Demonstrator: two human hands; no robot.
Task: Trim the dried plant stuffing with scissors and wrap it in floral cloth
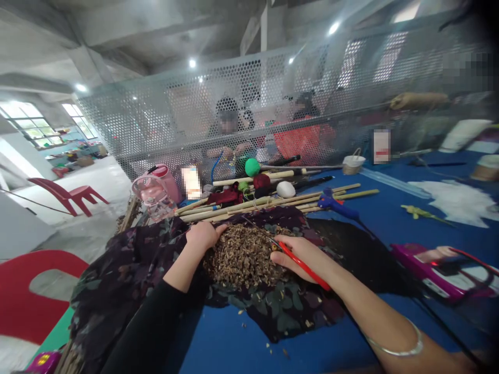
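A heap of dry brown plant bits (pixel 245 258) lies on a dark leaf-patterned cloth (pixel 286 309) spread over the blue table. At the heap's far left edge, my left hand (pixel 203 236) is closed on a fold of that cloth. One of its digits points right along the heap; the other fingers are mostly hidden. My right hand (pixel 298 255) grips red-handled scissors (pixel 306 266) at the heap's right side. Their thin metal blades point up and left, low over the plant bits.
Behind the heap lie several wooden sticks (pixel 273 201), a green ball (pixel 252 167), a white ball (pixel 286 189) and a blue glue gun (pixel 335 204). A pink bag (pixel 156 192) stands left. A magenta device (pixel 429 272) sits right. Beyond a perforated metal screen (pixel 175 114) are other people.
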